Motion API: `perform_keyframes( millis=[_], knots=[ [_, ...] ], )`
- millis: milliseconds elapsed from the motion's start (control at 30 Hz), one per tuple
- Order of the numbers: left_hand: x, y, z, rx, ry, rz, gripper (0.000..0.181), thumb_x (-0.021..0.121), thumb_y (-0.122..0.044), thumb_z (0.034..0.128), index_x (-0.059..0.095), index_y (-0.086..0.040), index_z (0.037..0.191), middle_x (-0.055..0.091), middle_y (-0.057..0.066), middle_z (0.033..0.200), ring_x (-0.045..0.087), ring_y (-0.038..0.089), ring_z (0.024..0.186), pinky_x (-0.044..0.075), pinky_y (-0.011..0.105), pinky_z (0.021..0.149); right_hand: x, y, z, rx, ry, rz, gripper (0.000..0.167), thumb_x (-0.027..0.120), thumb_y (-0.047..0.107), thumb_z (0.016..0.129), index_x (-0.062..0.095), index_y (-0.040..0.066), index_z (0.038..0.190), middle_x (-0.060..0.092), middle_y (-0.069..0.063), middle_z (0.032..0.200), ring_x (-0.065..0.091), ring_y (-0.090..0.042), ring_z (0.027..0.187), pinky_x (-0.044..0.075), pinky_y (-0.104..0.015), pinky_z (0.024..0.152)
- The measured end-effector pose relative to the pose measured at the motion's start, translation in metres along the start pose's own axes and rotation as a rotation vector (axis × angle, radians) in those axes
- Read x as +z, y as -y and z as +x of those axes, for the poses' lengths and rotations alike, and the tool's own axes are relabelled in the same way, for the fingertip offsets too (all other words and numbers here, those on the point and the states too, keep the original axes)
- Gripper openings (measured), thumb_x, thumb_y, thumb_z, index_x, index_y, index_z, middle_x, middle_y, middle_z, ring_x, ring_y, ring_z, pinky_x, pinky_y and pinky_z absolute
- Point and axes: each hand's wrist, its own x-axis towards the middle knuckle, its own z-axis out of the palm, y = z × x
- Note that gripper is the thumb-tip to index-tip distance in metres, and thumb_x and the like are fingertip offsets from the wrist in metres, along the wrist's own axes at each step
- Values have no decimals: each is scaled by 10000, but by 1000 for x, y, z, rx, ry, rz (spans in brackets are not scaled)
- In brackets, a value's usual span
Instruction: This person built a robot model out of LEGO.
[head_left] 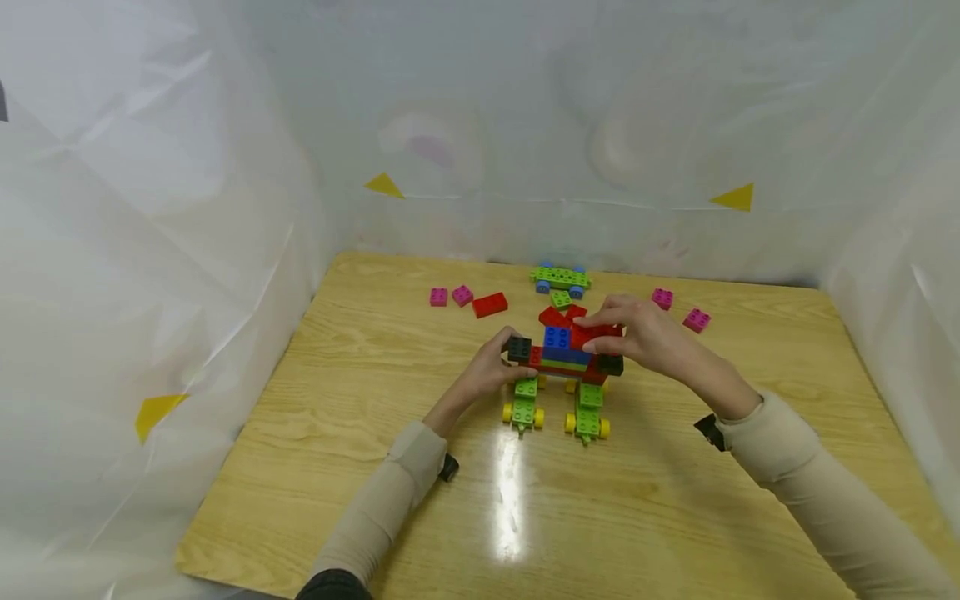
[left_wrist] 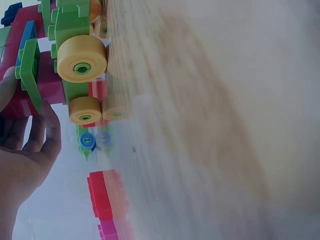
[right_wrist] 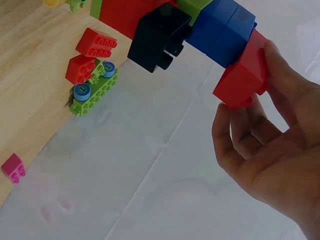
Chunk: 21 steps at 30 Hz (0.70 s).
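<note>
Build of toy bricks [head_left: 564, 367] stands on the surface [head_left: 337, 375], in front of the person and between both hands, with yellow wheels [left_wrist: 81, 58] beneath its two green bases [head_left: 522, 408]. The left hand [head_left: 486, 367] grips its left end, thumb on the near side and fingers reaching behind, close to the black brick [head_left: 519, 348]. The right hand [head_left: 648, 333] holds a red brick [right_wrist: 245, 72] in a narrow pinch between thumb and fingertips, against the blue bricks [right_wrist: 220, 30] at the top; whether the studs are fully seated cannot be told.

The parts look like hard, glossy plastic, so they should be light and stiff, unlikely to be crushed but a little slippery. The weak places are probably the stud joints: a sideways tug could split a layer, and the wheels may let the whole thing roll. The red brick is best taken by its opposite side walls, studs left free; the build is best steadied low along its red beam, not by a wheel.

Beyond it lie a green chassis [head_left: 561, 277] on blue wheels, a long red brick [head_left: 491, 305], and pink bricks [head_left: 697, 320] to either side.
</note>
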Motion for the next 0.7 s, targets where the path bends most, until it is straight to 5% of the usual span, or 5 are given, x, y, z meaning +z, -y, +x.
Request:
perform_keyframes(
  millis=[367, 500, 700],
  knots=[
    [2, -3, 2, -52, 11, -3, 402, 732, -69, 854, 478, -30, 1163, 562, 146, 1125, 547, 206, 950, 508, 304, 755, -1, -1, 3, 89, 56, 41, 309, 737, 207, 860, 718, 85, 1143, 585, 23, 872, 437, -140, 705, 385, -268, 570],
    [-1, -3, 3, -27, 36, -3, 490, 736, -69, 851, 473, -55, 1265, 547, 121, 1189, 552, 216, 989, 520, 309, 761, -1, 0, 4, 137, 73, 36, 324, 732, 216, 865, 708, 98, 1166, 576, 20, 889, 445, -155, 713, 398, -278, 575],
    [-36, -14, 2, 45, 184, 34, 592, 627, -323, 946, 366, -219, 1467, 447, 101, 1419, 438, 244, 1276, 468, 422, 956, 5, 1, 4, 202, 59, 56, 324, 718, 244, 875, 707, 97, 1164, 571, -15, 930, 447, -179, 721, 397, -290, 576]
  ],
)
